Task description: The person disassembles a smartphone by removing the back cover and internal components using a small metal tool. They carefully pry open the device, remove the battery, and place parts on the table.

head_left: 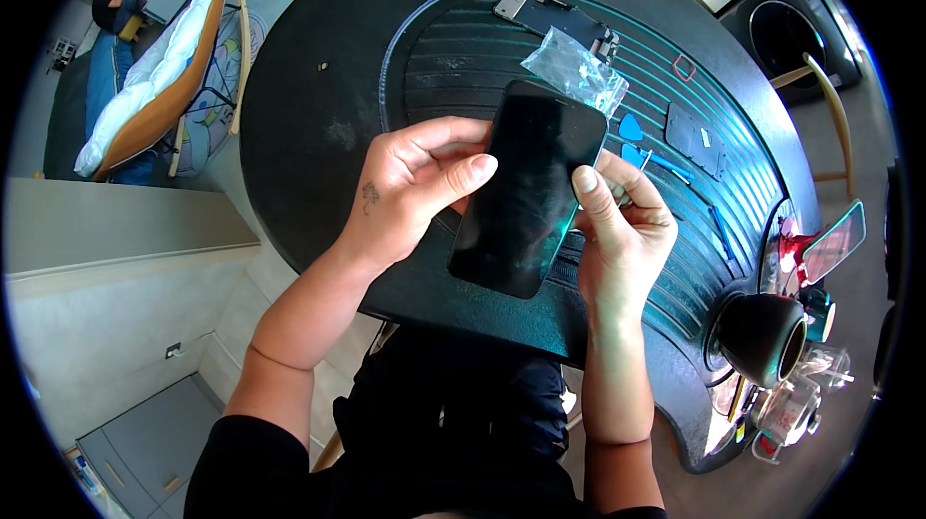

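We find the screen [526,196] raised above the near part of the worktop [318,123], dark glossy face up, its upper end leaning to the right. Both hands have hold of it, each grip narrowed to about the thickness of the piece: the left hand [410,177] lays its thumb on the face near the left edge with fingers behind, and the right hand [622,225] pinches the right edge, thumb in front. We judge the screen light and stiff, its smooth face slippery and prone to smudges, its glass liable to crack if bent or dropped. In our opinion it is best taken by the two long edges, with even pressure and thumbs kept off the middle. We cannot tell what its back carries. As to containers, a clear bag [574,70] lies crumpled just beyond the upper end, overlapping a phone part [526,8]; glare prevents us from confirming any contents. At the right stands a dark round pot [757,336], its interior too dark to read. Beside it is a clear jug [786,413], whose contents we cannot establish.
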The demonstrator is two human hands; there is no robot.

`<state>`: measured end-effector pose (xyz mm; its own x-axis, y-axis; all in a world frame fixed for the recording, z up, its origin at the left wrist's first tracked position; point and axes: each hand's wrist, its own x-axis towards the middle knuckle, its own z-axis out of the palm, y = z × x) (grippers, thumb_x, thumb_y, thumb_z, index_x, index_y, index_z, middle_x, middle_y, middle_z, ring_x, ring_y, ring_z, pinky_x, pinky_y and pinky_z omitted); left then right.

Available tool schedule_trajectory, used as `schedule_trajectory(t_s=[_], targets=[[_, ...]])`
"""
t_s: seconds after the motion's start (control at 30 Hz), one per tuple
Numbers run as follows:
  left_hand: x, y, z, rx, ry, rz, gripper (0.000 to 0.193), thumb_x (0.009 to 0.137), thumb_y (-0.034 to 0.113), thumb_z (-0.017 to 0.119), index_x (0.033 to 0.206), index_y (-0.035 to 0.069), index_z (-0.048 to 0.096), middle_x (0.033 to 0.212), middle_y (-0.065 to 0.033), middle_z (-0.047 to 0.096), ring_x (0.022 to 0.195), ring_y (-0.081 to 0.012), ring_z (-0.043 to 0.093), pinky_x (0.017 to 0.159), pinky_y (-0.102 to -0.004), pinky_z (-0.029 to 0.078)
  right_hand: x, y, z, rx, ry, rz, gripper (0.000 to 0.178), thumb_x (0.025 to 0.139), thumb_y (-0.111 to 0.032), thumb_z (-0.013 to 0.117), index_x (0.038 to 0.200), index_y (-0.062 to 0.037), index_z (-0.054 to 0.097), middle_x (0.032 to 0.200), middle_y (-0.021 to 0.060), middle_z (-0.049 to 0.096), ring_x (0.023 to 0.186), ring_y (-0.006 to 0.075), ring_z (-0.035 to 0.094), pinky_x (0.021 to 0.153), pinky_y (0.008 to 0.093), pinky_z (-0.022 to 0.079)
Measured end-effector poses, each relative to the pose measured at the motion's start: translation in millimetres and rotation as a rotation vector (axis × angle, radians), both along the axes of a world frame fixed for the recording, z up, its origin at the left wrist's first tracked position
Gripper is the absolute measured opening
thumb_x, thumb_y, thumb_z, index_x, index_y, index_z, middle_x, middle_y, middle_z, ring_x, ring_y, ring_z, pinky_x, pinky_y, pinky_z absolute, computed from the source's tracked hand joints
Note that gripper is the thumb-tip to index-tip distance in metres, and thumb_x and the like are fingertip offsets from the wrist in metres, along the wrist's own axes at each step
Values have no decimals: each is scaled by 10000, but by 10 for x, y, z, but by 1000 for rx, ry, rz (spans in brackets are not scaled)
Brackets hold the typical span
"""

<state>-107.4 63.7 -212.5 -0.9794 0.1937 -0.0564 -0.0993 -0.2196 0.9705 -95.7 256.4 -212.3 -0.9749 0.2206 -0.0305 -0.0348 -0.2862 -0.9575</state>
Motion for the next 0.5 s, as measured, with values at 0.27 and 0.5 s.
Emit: schedule_trajectory(t_s=[0.27, 0.5], targets=[[-23, 17, -9, 25, -31, 40, 284, 899, 118, 654, 1138, -35, 632, 935, -64, 695, 758, -60, 607, 609, -188, 447, 28, -33, -12, 42, 16, 41, 221, 848, -73, 760, 1038, 25, 704, 860, 60, 698, 724, 85, 629, 611, 204, 504], [-218, -153, -168, 192, -33, 310, 340, 945, 65, 600, 1248, -86, 570, 1027, -109, 685, 905, -108, 641, 837, -218, 497, -16, -27, -90, 6, 176, 245, 567, 868, -42, 715, 1357, 53, 443, 1231, 203, 610, 1121, 245, 622, 930, 346, 525]])
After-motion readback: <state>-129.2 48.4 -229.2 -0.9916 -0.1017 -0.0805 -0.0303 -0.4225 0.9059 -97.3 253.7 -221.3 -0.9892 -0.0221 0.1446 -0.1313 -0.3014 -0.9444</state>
